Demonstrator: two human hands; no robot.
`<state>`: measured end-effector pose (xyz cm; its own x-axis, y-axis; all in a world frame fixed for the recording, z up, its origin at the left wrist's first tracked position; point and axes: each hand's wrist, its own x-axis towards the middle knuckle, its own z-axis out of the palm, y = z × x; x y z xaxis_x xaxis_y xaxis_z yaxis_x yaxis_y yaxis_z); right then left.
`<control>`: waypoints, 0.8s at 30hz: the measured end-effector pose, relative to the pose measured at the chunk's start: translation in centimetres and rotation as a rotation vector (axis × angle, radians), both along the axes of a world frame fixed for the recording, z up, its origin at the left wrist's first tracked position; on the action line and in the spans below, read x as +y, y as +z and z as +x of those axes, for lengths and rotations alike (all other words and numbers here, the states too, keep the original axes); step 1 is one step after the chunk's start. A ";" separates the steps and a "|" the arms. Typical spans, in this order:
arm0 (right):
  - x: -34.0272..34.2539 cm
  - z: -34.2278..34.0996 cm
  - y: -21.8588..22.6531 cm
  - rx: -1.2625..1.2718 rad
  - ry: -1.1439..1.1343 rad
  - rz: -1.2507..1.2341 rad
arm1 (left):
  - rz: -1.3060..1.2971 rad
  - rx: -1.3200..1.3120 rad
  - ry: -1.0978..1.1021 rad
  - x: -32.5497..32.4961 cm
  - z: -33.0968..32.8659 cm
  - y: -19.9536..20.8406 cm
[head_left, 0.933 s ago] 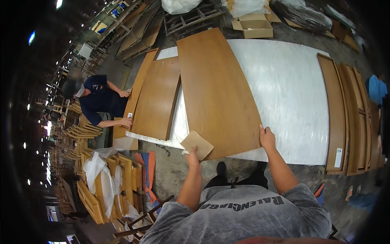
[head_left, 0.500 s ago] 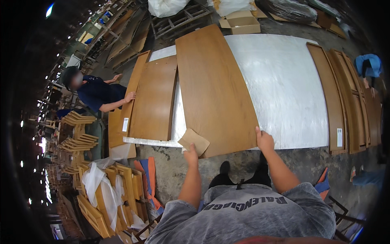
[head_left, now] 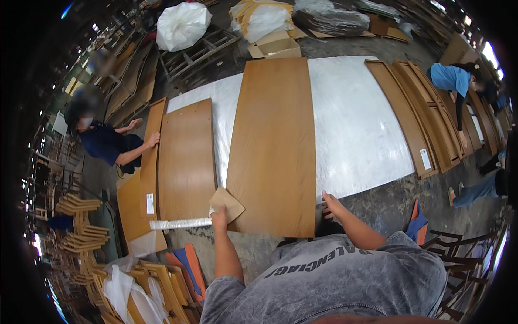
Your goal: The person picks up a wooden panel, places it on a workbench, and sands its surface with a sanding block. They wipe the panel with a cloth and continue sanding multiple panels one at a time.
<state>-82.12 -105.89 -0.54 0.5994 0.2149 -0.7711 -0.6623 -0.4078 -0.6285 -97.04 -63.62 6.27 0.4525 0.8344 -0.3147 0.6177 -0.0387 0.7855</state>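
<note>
A long brown wooden panel (head_left: pixel 275 140) lies flat on a white sheet (head_left: pixel 350 124) spread over the floor. My left hand (head_left: pixel 219 217) grips a square tan sanding sheet (head_left: pixel 226 203) at the panel's near left corner. My right hand (head_left: pixel 332 205) rests with fingers spread at the panel's near right corner, touching its edge and holding nothing.
A second brown panel (head_left: pixel 186 159) lies to the left, where a person in dark blue (head_left: pixel 110 146) touches a narrower board. More panels (head_left: pixel 426 119) lie right beside a person in light blue (head_left: pixel 453 81). Stacked wooden frames (head_left: pixel 81 221) and boards sit lower left.
The view has shifted so the panel's near edge sits lower and closer to me. Both hands stay at its near corners, the left still on the sanding sheet.
</note>
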 end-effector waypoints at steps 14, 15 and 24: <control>11.5 19.4 2.2 -0.417 -0.082 -0.289 | -0.057 -0.106 -0.260 3.9 20.9 0.9; 11.6 20.1 2.8 -0.402 -0.095 -0.294 | -0.149 -0.178 -0.286 4.3 22.4 0.9; 11.5 19.1 3.8 -0.274 -0.165 -0.292 | -0.366 -0.108 -0.262 4.4 28.2 0.2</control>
<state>-63.03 -94.41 3.21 0.7982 -0.1043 -0.5932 -0.5585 -0.4972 -0.6640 -68.86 -59.23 6.44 0.6797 0.5302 -0.5069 0.5383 0.1089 0.8357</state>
